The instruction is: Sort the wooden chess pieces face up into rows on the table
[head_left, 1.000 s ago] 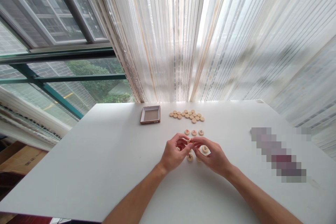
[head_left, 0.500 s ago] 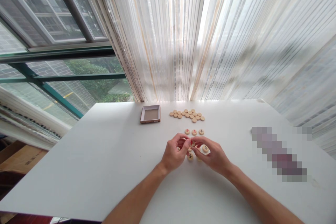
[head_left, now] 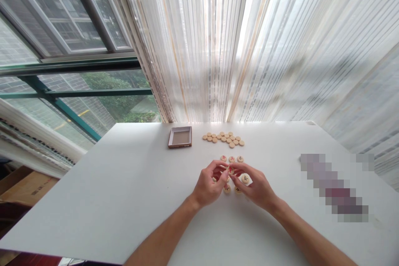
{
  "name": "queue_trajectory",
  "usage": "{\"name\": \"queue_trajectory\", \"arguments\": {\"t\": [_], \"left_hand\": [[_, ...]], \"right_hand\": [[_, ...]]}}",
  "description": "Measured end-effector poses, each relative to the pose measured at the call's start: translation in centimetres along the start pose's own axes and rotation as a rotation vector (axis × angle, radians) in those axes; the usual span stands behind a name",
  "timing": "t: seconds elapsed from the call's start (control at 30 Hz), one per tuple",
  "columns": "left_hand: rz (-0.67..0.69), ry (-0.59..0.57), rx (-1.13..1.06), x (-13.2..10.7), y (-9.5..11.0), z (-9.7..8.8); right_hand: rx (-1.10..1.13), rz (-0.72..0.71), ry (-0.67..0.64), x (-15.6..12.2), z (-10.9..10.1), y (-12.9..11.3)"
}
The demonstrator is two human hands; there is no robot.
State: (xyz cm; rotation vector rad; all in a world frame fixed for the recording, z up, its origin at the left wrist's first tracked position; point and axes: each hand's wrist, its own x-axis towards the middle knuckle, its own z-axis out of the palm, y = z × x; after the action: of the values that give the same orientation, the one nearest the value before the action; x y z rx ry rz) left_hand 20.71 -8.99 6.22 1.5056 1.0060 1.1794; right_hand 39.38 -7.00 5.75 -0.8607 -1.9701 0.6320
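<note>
My left hand (head_left: 208,185) and my right hand (head_left: 256,186) meet at the middle of the white table (head_left: 124,199). Both pinch one round wooden chess piece with a red character (head_left: 230,170) between their fingertips. My right hand also keeps a second piece with a black character (head_left: 245,179) against its fingers. Two more pieces (head_left: 227,189) lie on the table just under my hands. A row of three face-up pieces (head_left: 232,159) lies right beyond my fingertips.
A cluster of several face-down wooden pieces (head_left: 222,138) lies near the table's far edge. A small brown-rimmed box (head_left: 180,136) sits to its left. Sheer striped curtains hang behind the table; a window is at left. A blurred patch covers the table's right side.
My hands stay together at the same spot. The pinched piece has turned, so its red character now faces up. The view has shifted slightly downward.
</note>
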Motion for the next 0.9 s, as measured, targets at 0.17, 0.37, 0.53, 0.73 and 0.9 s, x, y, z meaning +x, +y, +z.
{"name": "queue_trajectory", "arguments": {"t": [0.17,0.37,0.53,0.73,0.9], "left_hand": [[0.014,-0.005,0.023,0.06,0.03,-0.08],[0.021,-0.008,0.040,0.08,0.00,-0.10],[0.027,-0.005,0.050,0.14,-0.16,-0.08],[0.045,0.004,0.060,0.17,-0.11,-0.06],[0.044,0.004,0.080,0.11,-0.03,-0.05]], "right_hand": [[0.012,-0.006,-0.003,0.03,-0.05,-0.07],[0.026,-0.006,-0.017,0.10,-0.17,-0.15],[0.030,-0.011,-0.013,0.12,-0.20,-0.17],[0.035,-0.009,-0.014,0.27,-0.23,-0.27],[0.037,-0.007,-0.021,0.25,-0.22,-0.21]]}}
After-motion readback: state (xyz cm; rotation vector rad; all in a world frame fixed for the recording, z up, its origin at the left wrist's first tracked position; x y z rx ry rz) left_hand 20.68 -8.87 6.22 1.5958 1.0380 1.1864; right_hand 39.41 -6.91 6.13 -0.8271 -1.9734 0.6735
